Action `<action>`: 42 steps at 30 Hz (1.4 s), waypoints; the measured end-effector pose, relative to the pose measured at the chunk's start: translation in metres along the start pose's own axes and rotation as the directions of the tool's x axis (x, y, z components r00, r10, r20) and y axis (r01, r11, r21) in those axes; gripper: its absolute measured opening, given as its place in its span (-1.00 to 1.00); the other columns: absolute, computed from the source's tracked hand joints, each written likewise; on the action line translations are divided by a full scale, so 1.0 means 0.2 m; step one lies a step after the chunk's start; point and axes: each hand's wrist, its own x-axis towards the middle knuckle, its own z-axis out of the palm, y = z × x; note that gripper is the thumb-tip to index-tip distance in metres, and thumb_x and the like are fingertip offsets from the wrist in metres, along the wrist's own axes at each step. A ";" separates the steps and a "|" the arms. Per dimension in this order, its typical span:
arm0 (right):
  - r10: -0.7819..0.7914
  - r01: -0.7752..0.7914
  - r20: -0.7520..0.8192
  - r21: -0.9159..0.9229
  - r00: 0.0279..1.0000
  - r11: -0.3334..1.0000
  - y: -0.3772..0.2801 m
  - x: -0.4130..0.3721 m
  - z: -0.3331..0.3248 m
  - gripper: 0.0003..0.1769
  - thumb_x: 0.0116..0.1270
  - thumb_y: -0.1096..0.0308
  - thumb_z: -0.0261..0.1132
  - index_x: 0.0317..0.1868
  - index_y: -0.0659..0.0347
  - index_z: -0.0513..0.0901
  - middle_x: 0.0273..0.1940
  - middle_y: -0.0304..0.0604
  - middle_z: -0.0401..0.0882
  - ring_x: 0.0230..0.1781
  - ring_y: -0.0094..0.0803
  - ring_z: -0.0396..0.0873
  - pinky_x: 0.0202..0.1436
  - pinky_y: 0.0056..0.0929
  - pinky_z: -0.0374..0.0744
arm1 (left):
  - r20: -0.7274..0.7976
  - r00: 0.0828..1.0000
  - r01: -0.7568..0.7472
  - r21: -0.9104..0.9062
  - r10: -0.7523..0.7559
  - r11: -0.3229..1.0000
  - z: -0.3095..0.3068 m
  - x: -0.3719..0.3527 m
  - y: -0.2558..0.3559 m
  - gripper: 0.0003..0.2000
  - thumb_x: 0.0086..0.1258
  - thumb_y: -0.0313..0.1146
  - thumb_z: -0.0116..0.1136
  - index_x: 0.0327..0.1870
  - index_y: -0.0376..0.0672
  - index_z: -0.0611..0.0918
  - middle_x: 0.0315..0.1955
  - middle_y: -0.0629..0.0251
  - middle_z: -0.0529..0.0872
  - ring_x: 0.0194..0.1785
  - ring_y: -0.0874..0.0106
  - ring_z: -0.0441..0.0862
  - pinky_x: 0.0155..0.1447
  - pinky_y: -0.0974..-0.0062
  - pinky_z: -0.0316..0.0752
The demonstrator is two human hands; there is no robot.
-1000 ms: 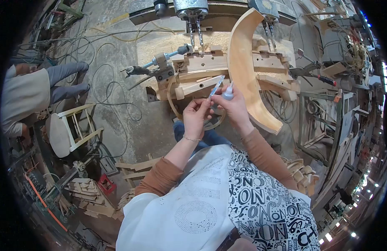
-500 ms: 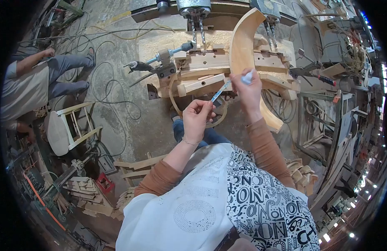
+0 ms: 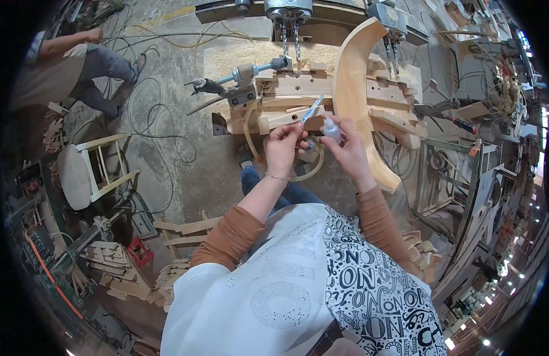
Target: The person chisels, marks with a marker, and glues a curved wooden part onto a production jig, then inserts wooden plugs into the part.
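Note:
My left hand (image 3: 280,153) pinches the lower end of a narrow white-and-blue printed strip (image 3: 312,109), which sticks up toward the drill fixture. Its exact kind I cannot make out. In my right hand (image 3: 349,153) is a small translucent bottle (image 3: 332,129), its narrow tip pointing up, close to the strip but apart from it. A curved wooden piece (image 3: 353,71) lies across the wooden jig (image 3: 295,86), just beyond and to the right of my right hand. Both hands are in front of the jig.
Drill bits (image 3: 297,41) hang over the jig, with a blue clamp (image 3: 242,74) at its left. A person (image 3: 90,71) stands at the far left. A wooden chair frame (image 3: 105,166), cables (image 3: 162,118) and stacked wood pieces (image 3: 117,270) are on the floor. A metal frame (image 3: 458,178) stands right.
The strip has swung upright in my left hand, and its upper end has parted from my right hand. My right hand has lowered, turning the bottle tip up. The person at left has shifted.

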 end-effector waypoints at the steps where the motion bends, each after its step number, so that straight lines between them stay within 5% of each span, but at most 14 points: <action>1: 0.003 -0.003 -0.002 0.001 1.000 1.000 0.00 0.00 0.02 -0.52 0.26 0.47 0.45 0.20 0.20 0.58 -0.04 -0.18 0.61 -0.03 -0.42 0.62 0.03 -0.44 0.60 | 0.001 1.000 0.002 0.002 -0.002 1.000 0.00 0.01 0.00 -0.80 0.44 -0.22 0.36 -0.19 -0.17 0.70 -0.35 0.31 0.79 -0.48 0.59 0.68 -0.45 0.68 0.50; 4: -0.016 0.020 -0.076 0.047 0.997 0.999 -0.03 0.01 0.04 -0.54 0.18 0.46 0.50 0.12 0.21 0.65 -0.06 -0.13 0.64 -0.04 -0.34 0.63 0.02 -0.40 0.60 | -0.057 0.998 0.015 0.052 -0.012 0.999 -0.01 0.03 -0.02 -0.79 0.42 -0.23 0.39 -0.22 -0.18 0.70 -0.40 0.33 0.77 -0.51 0.60 0.66 -0.47 0.69 0.49; 6: -0.101 0.087 -0.065 -0.194 0.993 0.977 -0.04 0.02 0.04 -0.52 0.11 0.44 0.53 0.09 0.19 0.67 -0.09 -0.08 0.64 -0.06 -0.24 0.64 0.00 -0.31 0.60 | -0.053 0.999 -0.003 -0.005 0.003 1.000 -0.01 0.04 -0.02 -0.78 0.42 -0.22 0.38 -0.22 -0.21 0.70 -0.38 0.31 0.78 -0.51 0.61 0.66 -0.47 0.70 0.49; 13: -0.139 0.104 -0.083 -0.332 0.987 0.938 -0.01 0.03 0.05 -0.52 0.06 0.43 0.58 0.05 0.13 0.71 -0.09 -0.11 0.64 -0.10 -0.23 0.64 -0.04 -0.31 0.61 | -0.054 0.997 -0.061 0.021 0.062 0.998 -0.01 0.03 -0.04 -0.76 0.48 -0.27 0.32 -0.13 -0.32 0.73 -0.35 0.24 0.80 -0.49 0.61 0.66 -0.48 0.70 0.48; 15: -0.155 0.129 -0.050 -0.339 0.987 0.932 -0.02 0.03 0.05 -0.53 0.07 0.42 0.54 0.04 0.21 0.68 -0.10 -0.01 0.57 -0.07 -0.03 0.62 0.00 -0.17 0.60 | -0.035 0.997 -0.063 0.026 0.064 0.998 -0.01 0.03 -0.04 -0.81 0.47 -0.25 0.32 -0.15 -0.21 0.72 -0.30 0.29 0.80 -0.45 0.60 0.68 -0.44 0.68 0.51; 42: -0.130 0.105 -0.025 -0.448 0.991 0.888 -0.07 0.04 0.04 -0.54 0.09 0.42 0.52 0.05 0.17 0.67 -0.03 -0.05 0.55 -0.01 -0.02 0.61 0.05 -0.14 0.61 | -0.071 0.991 -0.112 0.033 0.114 0.993 -0.01 0.02 -0.06 -0.81 0.47 -0.29 0.32 -0.17 -0.26 0.69 -0.39 0.33 0.75 -0.46 0.58 0.68 -0.47 0.68 0.48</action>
